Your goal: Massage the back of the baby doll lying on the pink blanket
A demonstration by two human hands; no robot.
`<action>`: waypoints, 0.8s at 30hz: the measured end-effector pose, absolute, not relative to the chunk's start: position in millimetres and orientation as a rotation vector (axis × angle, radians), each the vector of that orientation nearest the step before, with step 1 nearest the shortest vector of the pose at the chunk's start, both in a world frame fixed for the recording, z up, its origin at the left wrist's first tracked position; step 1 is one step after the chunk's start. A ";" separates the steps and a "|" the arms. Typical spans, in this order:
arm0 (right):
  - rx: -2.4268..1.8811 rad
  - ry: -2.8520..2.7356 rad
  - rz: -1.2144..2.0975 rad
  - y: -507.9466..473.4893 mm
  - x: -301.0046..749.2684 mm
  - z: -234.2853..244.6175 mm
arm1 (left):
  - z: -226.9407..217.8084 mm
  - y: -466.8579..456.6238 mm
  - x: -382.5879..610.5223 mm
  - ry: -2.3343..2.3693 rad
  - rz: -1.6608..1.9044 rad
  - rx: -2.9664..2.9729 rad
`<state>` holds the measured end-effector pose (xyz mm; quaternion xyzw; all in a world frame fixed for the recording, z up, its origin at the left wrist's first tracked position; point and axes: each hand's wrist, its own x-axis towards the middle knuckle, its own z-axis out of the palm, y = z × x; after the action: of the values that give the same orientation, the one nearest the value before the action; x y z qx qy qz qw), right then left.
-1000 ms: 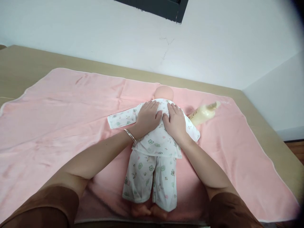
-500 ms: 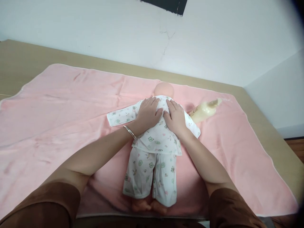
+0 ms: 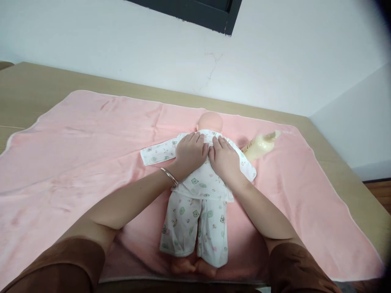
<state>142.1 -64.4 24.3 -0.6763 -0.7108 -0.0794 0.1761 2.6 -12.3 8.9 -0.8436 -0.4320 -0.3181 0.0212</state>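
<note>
A baby doll (image 3: 200,195) in white printed pyjamas lies on a pink blanket (image 3: 76,150), its bald head (image 3: 210,121) pointing away from me and its bare feet near the front edge. My left hand (image 3: 190,154), with a bracelet at the wrist, lies flat with fingers stretched out on the doll's upper body. My right hand (image 3: 225,158) rests flat beside it on the same shirt, thumbs nearly touching. The shirt's left sleeve (image 3: 157,152) lies spread out on the blanket. A cream baby bottle (image 3: 259,146) lies on its side just right of the doll.
The blanket covers a light wooden table (image 3: 33,83) that stands against a white wall (image 3: 183,53). A dark window frame (image 3: 195,12) sits at the top. At the far right, wooden floor (image 3: 380,195) shows beyond the table's edge.
Both hands stay flat on the doll's upper body. The view has tilted slightly, so everything sits a little lower in the frame than half a second ago.
</note>
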 end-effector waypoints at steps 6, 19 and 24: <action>-1.807 -2.110 -0.050 -48.5 159.5 24.0 | 8.0 -8.3 2.2 -1.316 -0.992 -2.618; -1.869 -2.093 -0.065 -50.5 157.2 24.7 | -4.5 -0.9 4.7 -1.274 -1.148 -2.637; -1.809 -2.100 -0.046 -47.6 160.4 24.1 | -5.9 -0.3 3.6 -1.186 -1.217 -2.614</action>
<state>160.4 -47.6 24.1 -0.6415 -0.7445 -0.0164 0.1838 3.6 -0.3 -5.9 -0.8384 -0.3802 -0.3904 0.0119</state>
